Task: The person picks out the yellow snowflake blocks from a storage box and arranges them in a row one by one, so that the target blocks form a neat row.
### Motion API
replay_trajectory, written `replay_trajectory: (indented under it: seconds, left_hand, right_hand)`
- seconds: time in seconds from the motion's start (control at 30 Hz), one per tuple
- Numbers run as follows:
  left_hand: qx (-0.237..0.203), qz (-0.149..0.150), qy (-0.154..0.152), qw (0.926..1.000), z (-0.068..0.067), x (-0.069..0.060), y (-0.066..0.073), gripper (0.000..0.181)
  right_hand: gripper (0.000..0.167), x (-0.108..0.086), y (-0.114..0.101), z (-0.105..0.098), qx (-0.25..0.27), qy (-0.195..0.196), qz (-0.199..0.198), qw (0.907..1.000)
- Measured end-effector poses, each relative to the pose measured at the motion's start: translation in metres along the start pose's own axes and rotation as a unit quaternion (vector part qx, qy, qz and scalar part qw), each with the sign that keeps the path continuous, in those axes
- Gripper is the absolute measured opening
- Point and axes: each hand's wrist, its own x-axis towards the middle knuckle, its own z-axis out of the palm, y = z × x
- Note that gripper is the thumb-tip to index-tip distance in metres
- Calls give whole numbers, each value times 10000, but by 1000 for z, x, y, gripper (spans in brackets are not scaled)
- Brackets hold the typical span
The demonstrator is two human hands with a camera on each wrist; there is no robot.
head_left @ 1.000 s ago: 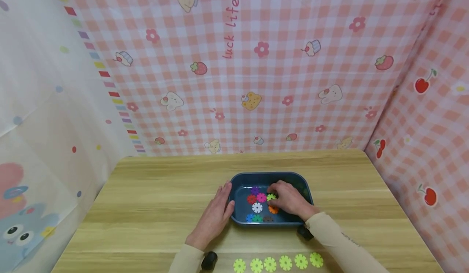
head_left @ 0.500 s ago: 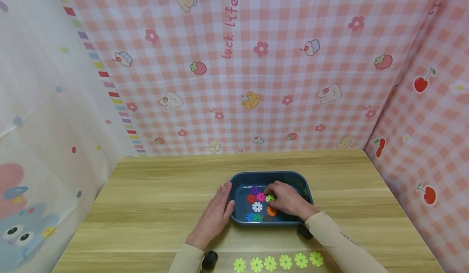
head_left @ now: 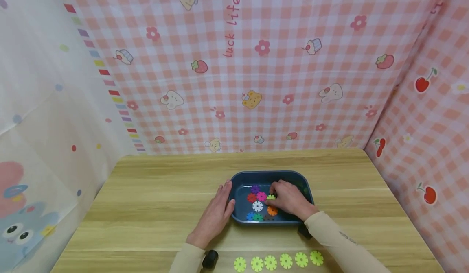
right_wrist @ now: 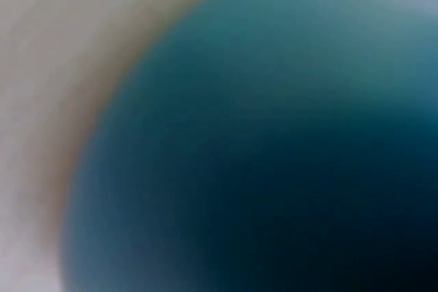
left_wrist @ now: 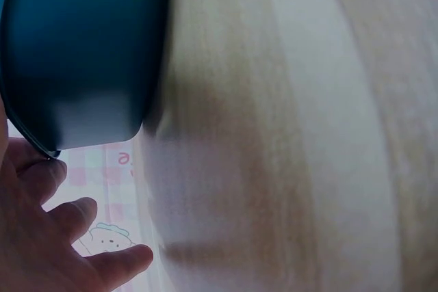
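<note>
My left hand [head_left: 214, 216] rests against the left side of a dark blue tray [head_left: 269, 223]; its fingers are fairly straight, and the left wrist view shows fingers [left_wrist: 51, 182] at the rim. My right hand [head_left: 291, 199] reaches into the tray, with thumb and fingers curled about a yellow-green notched plastic disc [head_left: 270, 197], partly covered. Close by lie a pink disc [head_left: 261, 196], a red disc [head_left: 252, 198], a white disc [head_left: 257, 206] and an orange disc [head_left: 272, 210]. In the right wrist view only the blurred tray [right_wrist: 239, 114] shows.
A row of several yellow-green discs [head_left: 270, 262] lies on the wooden table [head_left: 165, 199] in front of the tray. More discs in the tray include a purple disc [head_left: 255, 189] and a green disc [head_left: 258, 217]. Patterned cloth walls [head_left: 205, 86] enclose the table.
My right thumb and fingers shift slightly around the yellow-green disc, which now shows less. The orange disc shows more than a second ago. My left hand stays against the tray.
</note>
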Motion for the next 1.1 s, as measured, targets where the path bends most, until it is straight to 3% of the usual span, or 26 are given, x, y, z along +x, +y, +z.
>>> replay_trajectory:
  seconds: [0.37,1.1]
  left_hand:
    - [20,-12,-11,10000,1,0,1,60]
    - [45,-25,-3,10000,-1,-1,3,60]
  right_hand:
    - [24,-2,3,-6,459,-212,-271,9983]
    - [27,-31,4,-40,1113,566,-939,9877]
